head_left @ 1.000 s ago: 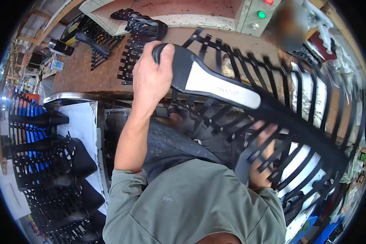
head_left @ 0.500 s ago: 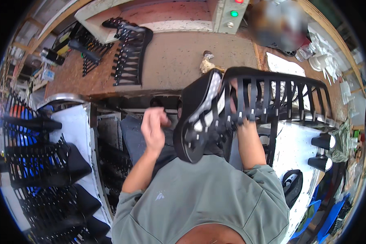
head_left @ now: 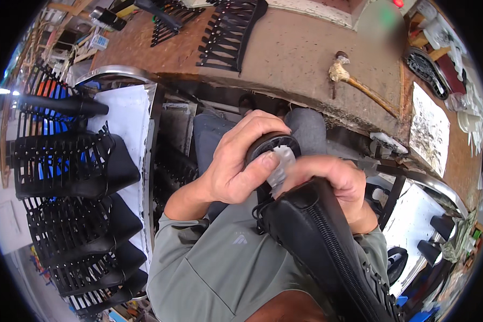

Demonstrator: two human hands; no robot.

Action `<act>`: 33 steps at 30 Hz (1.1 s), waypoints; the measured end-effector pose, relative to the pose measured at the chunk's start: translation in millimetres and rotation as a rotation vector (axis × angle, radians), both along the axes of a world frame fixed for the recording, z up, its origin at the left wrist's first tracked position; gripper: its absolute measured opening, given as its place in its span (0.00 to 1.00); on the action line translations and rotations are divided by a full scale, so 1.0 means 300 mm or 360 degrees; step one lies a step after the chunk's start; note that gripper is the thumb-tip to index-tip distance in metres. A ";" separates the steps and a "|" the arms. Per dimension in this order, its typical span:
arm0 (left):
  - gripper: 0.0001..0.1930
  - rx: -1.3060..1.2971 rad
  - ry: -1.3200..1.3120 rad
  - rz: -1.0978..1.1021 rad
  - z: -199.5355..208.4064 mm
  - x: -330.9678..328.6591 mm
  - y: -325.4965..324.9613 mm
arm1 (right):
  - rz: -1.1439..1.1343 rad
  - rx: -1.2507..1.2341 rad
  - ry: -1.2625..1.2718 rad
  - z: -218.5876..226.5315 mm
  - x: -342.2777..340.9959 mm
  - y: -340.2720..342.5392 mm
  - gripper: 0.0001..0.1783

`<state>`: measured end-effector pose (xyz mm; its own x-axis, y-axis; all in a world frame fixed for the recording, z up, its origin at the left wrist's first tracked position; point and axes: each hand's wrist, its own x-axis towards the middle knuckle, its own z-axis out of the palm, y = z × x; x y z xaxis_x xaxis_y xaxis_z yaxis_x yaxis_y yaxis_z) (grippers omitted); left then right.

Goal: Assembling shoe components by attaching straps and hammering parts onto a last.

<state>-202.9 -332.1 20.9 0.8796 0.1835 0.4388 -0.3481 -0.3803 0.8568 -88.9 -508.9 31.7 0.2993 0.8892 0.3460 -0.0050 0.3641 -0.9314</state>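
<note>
One black boot (head_left: 298,225) is held in front of the person's shirt (head_left: 214,268), below the near edge of the surface (head_left: 295,59), its zip (head_left: 333,247) facing up. The left grip (head_left: 239,166) is closed around the rounded sole end (head_left: 273,140), thumb pressed on a crumpled silvery piece (head_left: 285,161). The right grip (head_left: 335,177) is half curled beside the boot, fingers blurred at that piece; whether they pinch it I cannot tell.

The foot part looks firm and probably carries most of the weight, so the sole end seems the steadiest hold; the studded straps (head_left: 381,290) likely flop and snag. The silvery piece appears thin and easily torn.

Half a second ago, the left grip was loose and off the boot, whose straps fanned to the right; now it is turned, shaft toward the body.
</note>
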 end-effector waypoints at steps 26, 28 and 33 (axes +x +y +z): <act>0.47 0.0320 -0.0091 -0.0250 0.025 -0.016 0.025 | -0.0613 0.0055 -0.0345 -0.002 0.009 -0.038 0.15; 0.48 0.0337 -0.0102 -0.0261 0.030 -0.010 0.020 | -0.0607 0.0028 -0.0376 0.007 0.018 -0.046 0.15; 0.49 0.0422 -0.0122 -0.0192 0.053 0.010 -0.010 | -0.0585 -0.0058 -0.0401 0.004 0.035 -0.062 0.16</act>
<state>-199.9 -335.1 37.0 0.8505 -0.0503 0.5236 -0.4645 -0.5390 0.7027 -78.3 -527.5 32.8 0.5082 0.7526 0.4188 0.3472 0.2660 -0.8993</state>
